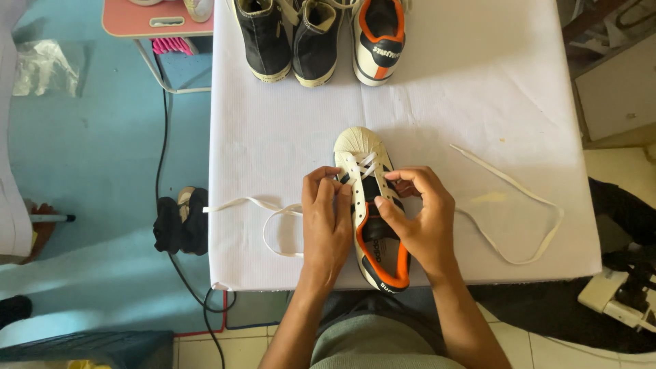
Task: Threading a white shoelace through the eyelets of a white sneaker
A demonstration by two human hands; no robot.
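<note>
A cream sneaker [361,152] with black stripes and an orange lining lies toe-away on the white table [437,102]. My left hand [326,222] pinches the cream shoelace [266,207] at the shoe's left eyelets. On the other side, my right hand [420,219] grips the lace at the right eyelets. One lace end [512,198] trails in a long loop to the right across the table; the other end loops to the left, reaching the table's edge.
At the table's far edge stand two black high-top shoes [290,34] and a matching cream sneaker [378,37]. A pink stool [154,20] stands at the far left. Black cables [162,137] and dark cloth [181,220] lie on the blue floor. Another person's hand holds a pen [48,219] at the left.
</note>
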